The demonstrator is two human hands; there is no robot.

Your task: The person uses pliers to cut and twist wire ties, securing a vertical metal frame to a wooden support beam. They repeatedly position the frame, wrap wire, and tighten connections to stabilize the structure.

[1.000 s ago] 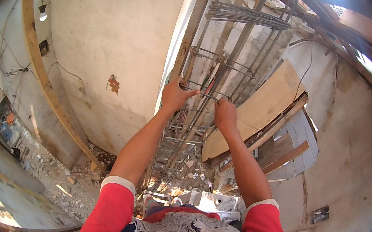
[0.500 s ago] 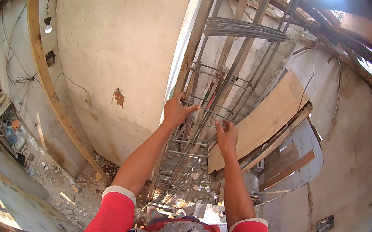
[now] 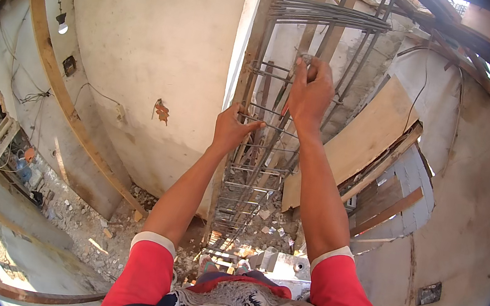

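A tall reinforcing-bar cage (image 3: 253,169) rises in front of me, made of long steel bars with square stirrups across them. My left hand (image 3: 234,130) is closed round the left side of the cage, with thumb and fingers on one thin stirrup (image 3: 282,130). Higher up, my right hand (image 3: 312,97) pinches a small grey bundle of what looks like tie wire (image 3: 306,57) at the cage. Its fingertips are partly hidden behind the hand. Above both hands, several loose stirrups (image 3: 331,17) are bunched together across the bars.
Wooden posts (image 3: 246,73) stand beside the cage. A leaning wooden panel (image 3: 361,137) is at the right. A curved-looking timber (image 3: 51,72) and a hanging bulb (image 3: 62,28) are at the left. Rubble (image 3: 87,225) covers the floor below.
My right hand has moved up from the stirrup near my left hand to the grey wire bundle. My left hand stays on the cage's left side. The view has shifted slightly.
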